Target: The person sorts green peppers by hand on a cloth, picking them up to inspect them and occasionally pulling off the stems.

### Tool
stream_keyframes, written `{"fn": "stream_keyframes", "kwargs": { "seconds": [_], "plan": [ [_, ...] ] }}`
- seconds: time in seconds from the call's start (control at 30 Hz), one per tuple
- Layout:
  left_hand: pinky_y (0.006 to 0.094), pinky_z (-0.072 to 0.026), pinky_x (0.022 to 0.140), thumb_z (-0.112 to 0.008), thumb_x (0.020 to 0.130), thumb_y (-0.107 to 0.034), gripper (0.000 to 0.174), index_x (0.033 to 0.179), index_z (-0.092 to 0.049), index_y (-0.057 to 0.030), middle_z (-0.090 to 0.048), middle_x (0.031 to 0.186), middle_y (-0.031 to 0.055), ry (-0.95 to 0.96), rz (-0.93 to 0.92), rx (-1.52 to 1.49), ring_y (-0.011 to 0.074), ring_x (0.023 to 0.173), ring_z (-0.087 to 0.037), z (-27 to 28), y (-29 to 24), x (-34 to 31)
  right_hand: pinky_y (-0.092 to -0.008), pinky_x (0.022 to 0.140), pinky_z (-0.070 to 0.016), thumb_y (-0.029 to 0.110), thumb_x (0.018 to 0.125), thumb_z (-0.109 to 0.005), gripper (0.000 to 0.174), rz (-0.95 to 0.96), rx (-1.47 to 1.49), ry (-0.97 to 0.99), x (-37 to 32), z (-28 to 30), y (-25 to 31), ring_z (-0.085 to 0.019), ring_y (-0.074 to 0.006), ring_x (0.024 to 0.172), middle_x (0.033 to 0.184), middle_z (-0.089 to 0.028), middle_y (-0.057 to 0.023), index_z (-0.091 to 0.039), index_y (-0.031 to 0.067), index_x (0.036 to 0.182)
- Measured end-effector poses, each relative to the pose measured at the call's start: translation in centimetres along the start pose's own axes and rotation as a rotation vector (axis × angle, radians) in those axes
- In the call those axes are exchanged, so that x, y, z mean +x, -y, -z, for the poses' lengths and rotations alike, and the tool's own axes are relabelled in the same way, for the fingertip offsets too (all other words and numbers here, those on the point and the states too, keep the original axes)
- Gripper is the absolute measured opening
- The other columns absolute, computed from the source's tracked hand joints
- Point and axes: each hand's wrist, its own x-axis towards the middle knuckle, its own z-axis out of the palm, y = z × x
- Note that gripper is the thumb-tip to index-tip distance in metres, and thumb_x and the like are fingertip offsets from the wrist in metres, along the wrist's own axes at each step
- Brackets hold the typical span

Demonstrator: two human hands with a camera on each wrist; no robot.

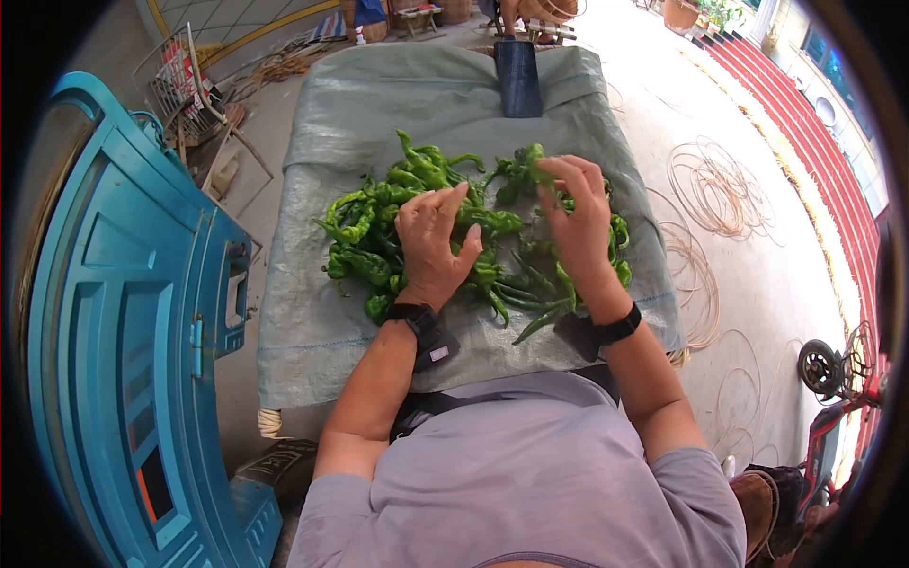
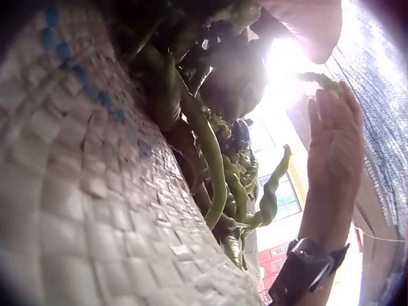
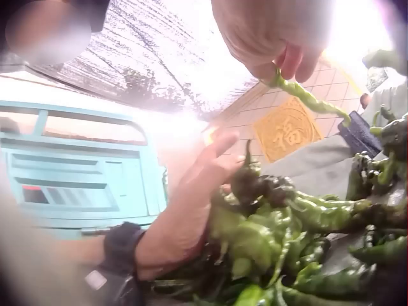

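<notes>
A heap of long, twisted green peppers [image 1: 374, 213] lies on a grey-green woven plastic sheet [image 1: 379, 104]. My left hand [image 1: 436, 237] is over the heap's near middle, thumb apart from the fingers, with peppers right beside the fingertips. In the right wrist view this left hand [image 3: 191, 204] reaches in at the heap's edge and holds nothing visible. On the other side, my right hand [image 1: 579, 218] is raised above the peppers. Its thumb and fingertips pinch one slender green pepper [image 3: 309, 99], which slants out beyond the fingers. Both wrists wear dark straps.
A dark blue flat blade-like piece [image 1: 518, 80] lies at the sheet's far edge, by a seated person's legs. To the left stands a blue vehicle door or panel [image 1: 133, 322]. Coils of thin cane [image 1: 720, 189] lie on the floor at right, with a small wheel [image 1: 820, 367] nearer.
</notes>
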Motion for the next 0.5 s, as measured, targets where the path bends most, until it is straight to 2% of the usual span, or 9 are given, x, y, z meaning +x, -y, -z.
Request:
{"fn": "stream_keyframes", "kwargs": {
  "seconds": [0.07, 0.13, 0.17, 0.2, 0.23, 0.33, 0.43, 0.5],
  "plan": [
    [0.0464, -0.0386, 0.100, -0.073, 0.083, -0.018, 0.062, 0.142, -0.055, -0.0124, -0.061, 0.122, 0.0101, -0.011, 0.026, -0.053, 0.0326, 0.113, -0.052, 0.0, -0.1, 0.1, -0.0369, 0.089, -0.0520, -0.009, 0.078, -0.069, 0.036, 0.131, 0.007, -0.036, -0.6, -0.9, 1.6, -0.062, -0.0303, 0.102, 0.112, -0.062, -0.0107, -0.069, 0.0082, 0.110],
    [0.0468, -0.0384, 0.099, -0.076, 0.079, -0.017, 0.069, 0.144, -0.053, -0.0161, -0.059, 0.125, 0.0081, -0.025, 0.012, -0.069, 0.0315, 0.112, -0.052, -0.4, 0.3, -0.4, -0.0387, 0.091, -0.0531, -0.011, 0.077, -0.065, 0.040, 0.179, 0.117, 0.118, -1.8, -2.1, 2.3, -0.063, -0.0311, 0.109, 0.115, -0.063, -0.0117, -0.068, 0.0091, 0.112],
    [0.0469, -0.0382, 0.098, -0.077, 0.077, -0.017, 0.073, 0.145, -0.052, -0.0179, -0.059, 0.126, 0.0071, -0.037, 0.001, -0.073, 0.0310, 0.112, -0.052, -0.6, 0.7, -0.4, -0.0397, 0.090, -0.0540, -0.011, 0.079, -0.061, 0.042, 0.177, 0.170, 0.256, -2.8, -3.0, 1.5, -0.063, -0.0316, 0.109, 0.118, -0.063, -0.0113, -0.067, 0.0098, 0.115],
    [0.0468, -0.0385, 0.098, -0.074, 0.077, -0.006, 0.072, 0.145, -0.052, -0.0184, -0.059, 0.124, 0.0084, 0.023, -0.010, -0.066, 0.0314, 0.112, -0.052, 0.0, 0.6, -0.2, -0.0396, 0.090, -0.0542, -0.010, 0.081, -0.061, 0.039, 0.178, 0.161, 0.312, -3.0, -2.8, 2.4, -0.065, -0.0322, 0.108, 0.118, -0.064, -0.0123, -0.068, 0.0090, 0.114],
    [0.0463, -0.0389, 0.097, -0.072, 0.077, -0.002, 0.072, 0.145, -0.052, -0.0189, -0.058, 0.125, 0.0090, 0.005, -0.013, -0.045, 0.0313, 0.112, -0.053, 0.0, 0.5, -0.1, -0.0395, 0.090, -0.0544, -0.010, 0.084, -0.060, 0.035, 0.179, 0.154, 0.370, -3.1, -2.6, 3.1, -0.066, -0.0328, 0.107, 0.117, -0.065, -0.0134, -0.069, 0.0081, 0.113],
    [0.0441, -0.0411, 0.096, -0.064, 0.078, 0.011, 0.073, 0.143, -0.054, -0.0211, -0.053, 0.132, 0.0116, -0.085, 0.040, -0.035, 0.0309, 0.114, -0.053, -1.3, 0.8, -0.8, -0.0412, 0.088, -0.0548, -0.005, 0.082, -0.060, 0.040, 0.163, 0.042, 0.289, -2.7, -2.8, 1.7, -0.064, -0.0342, 0.106, 0.121, -0.063, -0.0111, -0.064, 0.0111, 0.118],
    [0.0434, -0.0421, 0.095, -0.061, 0.080, 0.012, 0.072, 0.143, -0.053, -0.0213, -0.050, 0.136, 0.0129, -0.150, 0.075, -0.067, 0.0306, 0.116, -0.052, -2.0, 1.2, -1.3, -0.0418, 0.088, -0.0548, 0.001, 0.085, -0.059, 0.039, -0.010, -0.140, 0.326, -0.9, -2.7, -0.2, -0.064, -0.0351, 0.108, 0.124, -0.063, -0.0113, -0.062, 0.0115, 0.123],
    [0.0441, -0.0413, 0.096, -0.063, 0.081, 0.009, 0.069, 0.142, -0.052, -0.0199, -0.051, 0.136, 0.0129, -0.141, 0.044, -0.011, 0.0310, 0.116, -0.052, -1.8, 1.1, -1.3, -0.0421, 0.089, -0.0545, 0.002, 0.087, -0.057, 0.039, -0.005, -0.280, 0.418, 0.0, -3.2, -2.3, -0.065, -0.0348, 0.107, 0.130, -0.060, -0.0118, -0.061, 0.0106, 0.125]
  ]
}}
